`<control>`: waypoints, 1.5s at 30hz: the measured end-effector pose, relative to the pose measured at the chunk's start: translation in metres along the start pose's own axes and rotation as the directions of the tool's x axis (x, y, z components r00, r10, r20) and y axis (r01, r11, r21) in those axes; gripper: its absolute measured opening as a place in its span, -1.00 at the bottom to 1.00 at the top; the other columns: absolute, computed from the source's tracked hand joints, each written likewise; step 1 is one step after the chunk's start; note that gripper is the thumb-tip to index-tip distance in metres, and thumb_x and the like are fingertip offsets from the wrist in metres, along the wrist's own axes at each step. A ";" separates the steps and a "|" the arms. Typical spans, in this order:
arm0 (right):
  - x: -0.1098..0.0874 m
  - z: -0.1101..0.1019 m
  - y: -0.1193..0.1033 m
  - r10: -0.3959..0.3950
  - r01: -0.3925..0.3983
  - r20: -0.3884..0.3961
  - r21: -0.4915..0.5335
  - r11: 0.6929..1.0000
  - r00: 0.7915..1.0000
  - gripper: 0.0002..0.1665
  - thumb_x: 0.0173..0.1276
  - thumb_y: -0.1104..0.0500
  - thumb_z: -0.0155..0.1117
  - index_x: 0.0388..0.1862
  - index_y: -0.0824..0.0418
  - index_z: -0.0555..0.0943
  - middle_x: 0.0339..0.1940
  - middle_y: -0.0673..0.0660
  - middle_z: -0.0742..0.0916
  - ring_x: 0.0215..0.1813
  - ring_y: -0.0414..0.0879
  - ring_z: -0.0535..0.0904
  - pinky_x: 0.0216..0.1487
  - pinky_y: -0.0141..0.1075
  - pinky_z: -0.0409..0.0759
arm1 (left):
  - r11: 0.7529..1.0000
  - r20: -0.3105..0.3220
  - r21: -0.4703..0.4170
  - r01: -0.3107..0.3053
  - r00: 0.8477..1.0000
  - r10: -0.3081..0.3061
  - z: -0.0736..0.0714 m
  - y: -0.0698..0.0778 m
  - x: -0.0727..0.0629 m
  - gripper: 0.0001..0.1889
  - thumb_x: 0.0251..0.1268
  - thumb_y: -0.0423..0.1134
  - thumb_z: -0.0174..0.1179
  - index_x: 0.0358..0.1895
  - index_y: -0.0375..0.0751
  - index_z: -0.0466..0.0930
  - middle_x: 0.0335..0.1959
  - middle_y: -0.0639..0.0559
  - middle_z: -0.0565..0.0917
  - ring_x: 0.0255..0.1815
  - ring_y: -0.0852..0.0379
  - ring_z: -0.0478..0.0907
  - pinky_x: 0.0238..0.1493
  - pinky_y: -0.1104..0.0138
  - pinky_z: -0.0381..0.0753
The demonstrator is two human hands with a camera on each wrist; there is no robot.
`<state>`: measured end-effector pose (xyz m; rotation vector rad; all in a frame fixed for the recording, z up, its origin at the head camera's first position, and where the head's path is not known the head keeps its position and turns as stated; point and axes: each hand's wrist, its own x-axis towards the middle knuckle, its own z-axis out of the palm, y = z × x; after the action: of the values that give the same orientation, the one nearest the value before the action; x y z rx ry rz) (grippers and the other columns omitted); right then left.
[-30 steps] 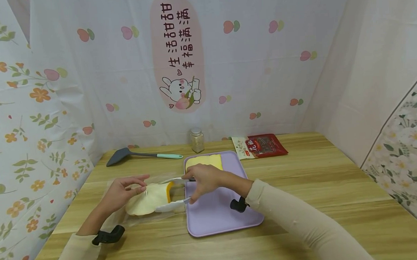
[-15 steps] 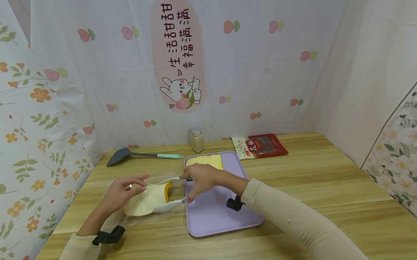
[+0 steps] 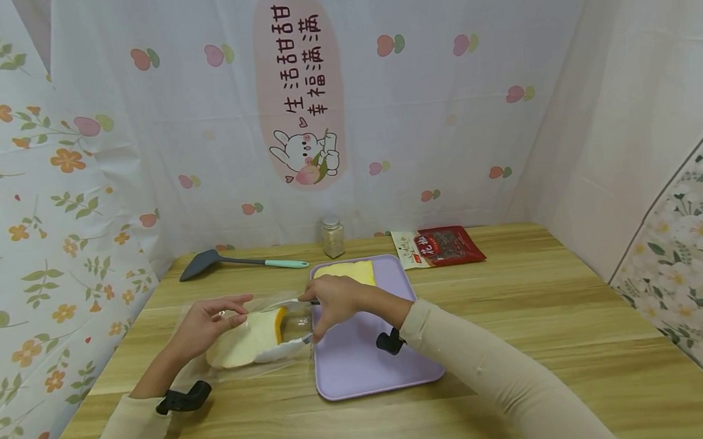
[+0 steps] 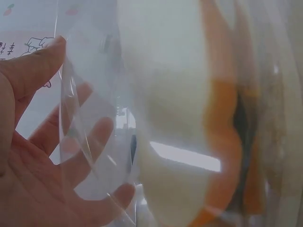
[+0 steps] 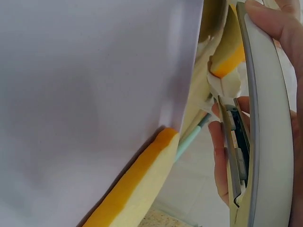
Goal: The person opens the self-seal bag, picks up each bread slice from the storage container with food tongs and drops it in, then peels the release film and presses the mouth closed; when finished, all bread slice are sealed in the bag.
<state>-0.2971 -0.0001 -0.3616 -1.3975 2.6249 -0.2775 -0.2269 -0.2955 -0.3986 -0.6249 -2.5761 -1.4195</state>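
In the head view my right hand [image 3: 339, 302] grips a pair of tongs [image 3: 275, 351] with pale scalloped ends, thumb on one arm and fingers on the other. The arms are spread and reach into a clear plastic bag [image 3: 299, 321], one along each side of the sliced bread [image 3: 245, 341] with its orange crust. My left hand [image 3: 205, 327] holds the bag over the bread's far left side; in the left wrist view its thumb lies at the film's edge and the fingers [image 4: 97, 139] show through the film. Another bread slice [image 3: 356, 270] lies at the back of the purple tray [image 3: 375, 356].
Behind the bag lies a spatula [image 3: 241, 259] with a mint handle. A small glass jar [image 3: 332, 238] stands behind the tray, and a red-and-white spice packet [image 3: 438, 246] lies to its right. Patterned cloth [image 3: 418, 131] hangs around the wooden table [image 3: 545, 342].
My right hand and the tongs have shifted a little to the left, deeper into the bag. The bread inside has slid slightly left with them. My left hand stays in place.
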 end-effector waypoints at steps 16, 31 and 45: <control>-0.002 0.002 -0.003 -0.003 0.003 0.014 -0.050 0.999 1.000 0.14 -0.14 -0.36 0.58 0.39 0.16 0.49 0.16 0.07 0.60 0.00 -0.18 0.50 -0.33 -0.40 0.49 | 0.999 0.014 -0.035 0.040 0.999 -0.039 -0.001 0.000 -0.003 -0.89 0.33 -0.30 0.30 -0.23 -0.28 0.74 0.22 -0.26 0.59 0.32 -0.35 0.38 0.09 -0.51 0.21; -0.008 0.003 -0.001 0.021 -0.021 -0.015 -0.011 1.000 1.000 0.23 -0.10 -0.40 0.53 0.49 0.16 0.36 0.30 0.09 0.50 0.12 -0.10 0.46 -0.18 -0.33 0.51 | 0.999 0.006 -0.016 0.036 0.999 -0.036 -0.003 0.000 -0.003 -0.84 0.33 -0.31 0.29 -0.20 -0.37 0.72 0.21 -0.27 0.59 0.32 -0.40 0.36 0.07 -0.52 0.21; -0.020 0.007 0.000 0.005 -0.004 -0.057 0.027 1.000 0.998 0.17 -0.07 -0.37 0.54 0.45 0.17 0.41 0.25 0.08 0.54 0.15 -0.11 0.47 0.00 -0.30 0.53 | 1.000 0.014 -0.003 0.008 1.000 -0.008 -0.003 -0.004 -0.002 -0.87 0.36 -0.32 0.26 -0.22 -0.35 0.71 0.21 -0.26 0.59 0.31 -0.38 0.38 0.05 -0.52 0.23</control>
<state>-0.2845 0.0155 -0.3669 -1.3950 2.6591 -0.3562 -0.2270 -0.3002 -0.4005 -0.6275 -2.5901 -1.4268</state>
